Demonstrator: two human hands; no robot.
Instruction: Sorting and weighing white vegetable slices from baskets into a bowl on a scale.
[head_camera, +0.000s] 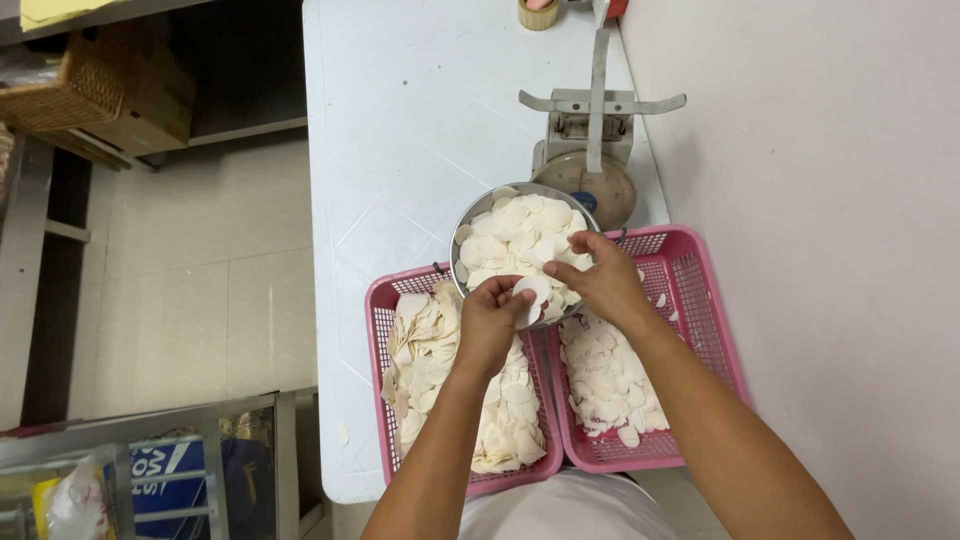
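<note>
Head view; both hands pinch one white round chip (532, 290); left hand (492, 318); right hand (603, 278); over metal bowl (462, 240)

- Two pink plastic baskets sit side by side on the table: the left basket (385, 330) and the right basket (700, 300).
- One round metal bowl (470, 215) sits across the far edges of both baskets.
- One weighing scale (590, 150) stands behind the bowl.
- Pale round chips: too many to count, in three lots, one in the bowl (510, 240), one in the left basket (425, 350), one in the right basket (605, 380).
- One loose chip (343, 432) lies on the table beside the left basket.
- Two hands over the bowl: the left hand (490, 320) and the right hand (605, 280).
- One small round container (538, 14) stands at the table's far end.
- One wicker basket (75, 85) sits at the upper left, off the table.
</note>
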